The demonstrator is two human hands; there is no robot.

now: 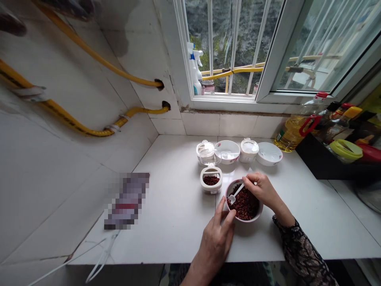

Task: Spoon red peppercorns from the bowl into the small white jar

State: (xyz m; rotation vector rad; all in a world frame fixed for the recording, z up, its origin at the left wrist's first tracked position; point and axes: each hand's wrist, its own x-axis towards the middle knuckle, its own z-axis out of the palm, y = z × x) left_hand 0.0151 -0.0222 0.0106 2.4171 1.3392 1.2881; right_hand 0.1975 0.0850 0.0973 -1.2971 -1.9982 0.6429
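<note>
A round bowl [252, 219] with a pink rim stands near the counter's front, holding dark red peppercorn-like pieces [245, 206]. My right hand [263, 190] pinches the handle of a small white spoon [236, 193], whose scoop rests over the pieces at the bowl's left side. With its thumb and fingers at the near left rim, my left hand [218, 236] steadies the bowl. Just left of the bowl is a seasoning jar [211, 187], its lid raised and similar dark red pieces inside.
Behind stand another lidded jar [202, 153], a white bowl [227, 153], a jar of white contents [249, 151] and a shallower bowl [269, 154]. An oil bottle [290, 129] and a black bottle rack [315, 157] are at right. A blurred-out object [127, 202] with cables lies left.
</note>
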